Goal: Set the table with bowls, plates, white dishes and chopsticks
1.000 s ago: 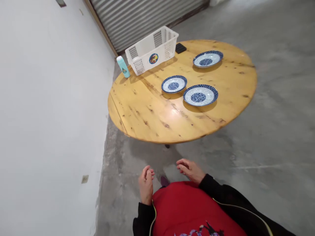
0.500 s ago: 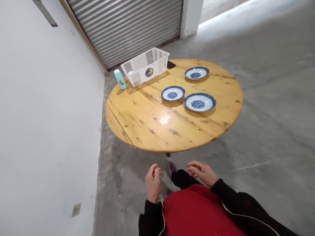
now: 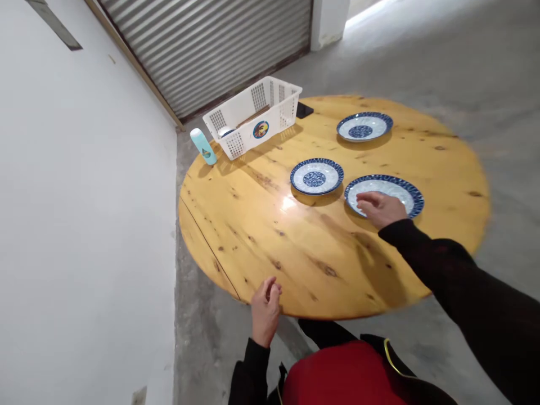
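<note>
Location type: garage-like utility room; exact use cannot be determined. Identifying features: bare grey concrete floor (image 3: 430,62), corrugated shutter (image 3: 219,45) at the far side, plain white wall (image 3: 84,197), pillar (image 3: 330,25) adjacent to the shutter. Domestic items present: round wooden table (image 3: 236,236), patterned plates (image 3: 317,177).

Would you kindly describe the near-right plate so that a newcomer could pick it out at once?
Find the rounded wooden table with the white basket. Right of the basket and nearer the viewer lies the blue-rimmed plate. Unlike the left plate and far plate, it is partly hidden by the right hand.
</note>
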`<state>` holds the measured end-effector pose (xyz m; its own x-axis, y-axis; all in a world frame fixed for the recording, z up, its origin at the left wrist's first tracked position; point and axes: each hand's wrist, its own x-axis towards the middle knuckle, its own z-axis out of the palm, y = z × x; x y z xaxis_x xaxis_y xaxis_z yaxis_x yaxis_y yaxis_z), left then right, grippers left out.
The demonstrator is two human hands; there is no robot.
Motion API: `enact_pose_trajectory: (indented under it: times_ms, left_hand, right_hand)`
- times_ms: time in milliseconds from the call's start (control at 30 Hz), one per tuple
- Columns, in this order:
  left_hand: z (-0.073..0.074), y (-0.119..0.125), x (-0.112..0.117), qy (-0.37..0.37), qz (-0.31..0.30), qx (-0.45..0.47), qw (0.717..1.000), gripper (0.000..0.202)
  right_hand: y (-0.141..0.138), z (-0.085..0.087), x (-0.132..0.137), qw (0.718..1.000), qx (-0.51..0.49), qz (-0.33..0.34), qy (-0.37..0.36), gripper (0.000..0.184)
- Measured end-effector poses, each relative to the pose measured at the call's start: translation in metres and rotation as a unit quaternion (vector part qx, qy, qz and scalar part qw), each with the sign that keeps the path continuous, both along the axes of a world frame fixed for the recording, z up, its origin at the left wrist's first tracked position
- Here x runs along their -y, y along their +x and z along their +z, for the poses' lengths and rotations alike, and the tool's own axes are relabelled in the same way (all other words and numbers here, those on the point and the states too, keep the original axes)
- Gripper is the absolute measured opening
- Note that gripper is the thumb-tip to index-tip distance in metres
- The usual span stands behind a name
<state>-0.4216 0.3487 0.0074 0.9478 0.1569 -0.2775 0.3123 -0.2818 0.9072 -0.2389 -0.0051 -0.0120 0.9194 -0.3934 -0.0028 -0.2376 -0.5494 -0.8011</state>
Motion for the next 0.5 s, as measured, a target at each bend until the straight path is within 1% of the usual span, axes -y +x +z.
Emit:
enact_pose_trajectory:
  times_ms: [67, 133, 200, 267, 367, 500]
  left_hand:
    - [0.009, 0.049, 0.006, 0.013, -0.039, 0.005, 0.999, 0.041]
    - [0.013, 0.1, 0.017, 0.022, -0.07, 0.013, 0.997, 0.041]
    - [0.011, 0.148, 0.032, 0.032, -0.098, 0.022, 0.994, 0.04]
    - [0.005, 0.192, 0.049, 0.056, -0.121, 0.023, 0.991, 0.04]
    - [-0.008, 0.244, 0.075, 0.084, -0.153, 0.011, 0.985, 0.044]
    - [-0.023, 0.294, 0.103, 0.103, -0.175, 0.008, 0.979, 0.05]
  right_hand:
    - [0.029, 0.003, 0.007, 0.999, -0.026, -0.017, -0.023, 0.03]
    - [0.054, 0.003, 0.013, 0.997, -0.051, -0.02, -0.046, 0.036]
    - [0.076, 0.002, 0.018, 0.995, -0.073, -0.019, -0.062, 0.042]
    - [0.095, -0.001, 0.022, 0.992, -0.095, -0.014, -0.079, 0.047]
    - [0.12, -0.006, 0.026, 0.985, -0.13, 0.0, -0.118, 0.051]
    - [0.145, -0.014, 0.028, 0.973, -0.156, 0.03, -0.168, 0.048]
